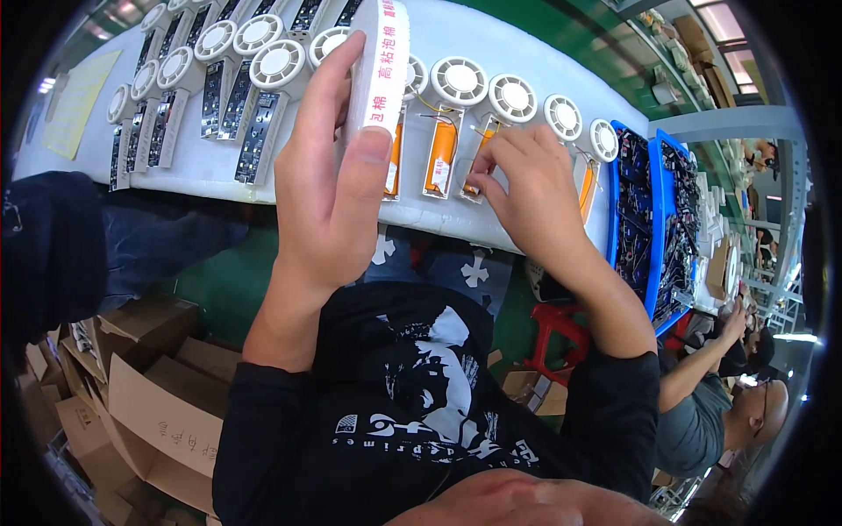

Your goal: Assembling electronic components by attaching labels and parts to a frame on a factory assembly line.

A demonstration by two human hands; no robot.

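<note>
Upright in my left hand [326, 197] is a roll of white foam tape [386, 74] with red print along its rim, gripped between thumb and fingers. My right hand [537, 193] has its fingers curled, with thumb and forefinger at an open white housing that holds an orange battery [487, 145]. Whatever sits between those fingertips is too small to make out. Just left of it lies a similar housing with an orange battery [441, 151] and thin wires, joined to a round white vented head [459, 81]. Another orange battery [587, 188] shows to the right.
Several white vented units with dark circuit boards [260, 136] stand in rows on the left of the white table [210, 186]. Blue trays [655, 228] of dark parts border the right end. Cardboard boxes [162, 412] and a red stool [554, 337] are below. A co-worker [702, 421] sits at right.
</note>
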